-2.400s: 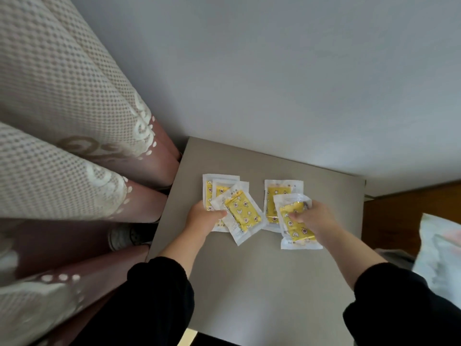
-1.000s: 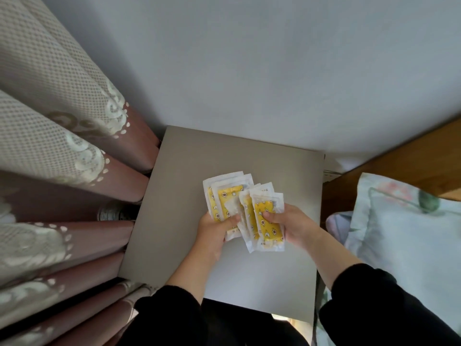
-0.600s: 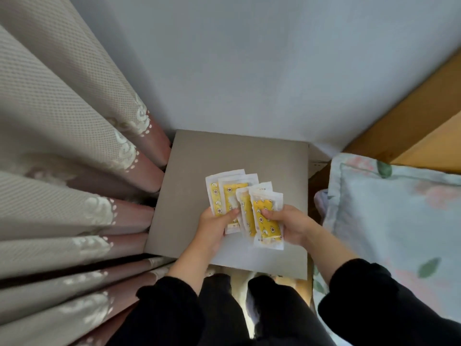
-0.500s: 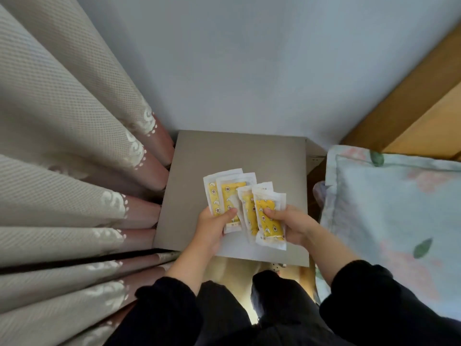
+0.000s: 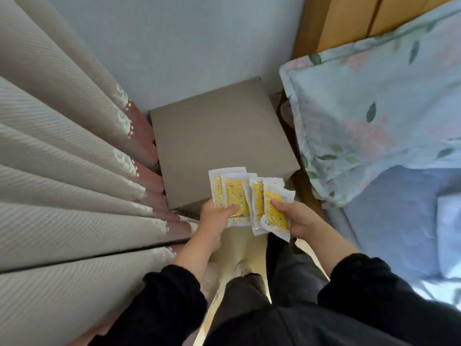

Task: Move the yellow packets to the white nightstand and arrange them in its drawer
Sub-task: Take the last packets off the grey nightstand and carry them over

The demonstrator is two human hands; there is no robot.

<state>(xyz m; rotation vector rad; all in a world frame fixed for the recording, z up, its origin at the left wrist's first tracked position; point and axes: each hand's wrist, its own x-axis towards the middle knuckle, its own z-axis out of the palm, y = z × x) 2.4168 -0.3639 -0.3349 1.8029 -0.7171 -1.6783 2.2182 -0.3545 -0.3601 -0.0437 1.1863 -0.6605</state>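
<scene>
Both hands hold yellow packets with white borders in front of me. My left hand (image 5: 214, 219) pinches two overlapping packets (image 5: 233, 193) by their lower edge, thumb on top. Two more packets (image 5: 270, 207) are gripped by my right hand (image 5: 298, 219), the front one crinkled. The packets hover over the near edge of a grey-beige square tabletop (image 5: 217, 136), which has nothing on it. No white nightstand or drawer is in view.
Beige curtains with pink hems (image 5: 74, 158) hang close on the left. A bed with a floral pillow (image 5: 369, 103) and blue sheet (image 5: 399, 216) lies on the right, with a wooden headboard (image 5: 349, 21) behind. My legs and white shoes (image 5: 239, 270) stand on the pale floor.
The packets were picked up off the tabletop, two in each hand, and drawn back toward me. The view has pulled away, so the tabletop now lies farther ahead.
</scene>
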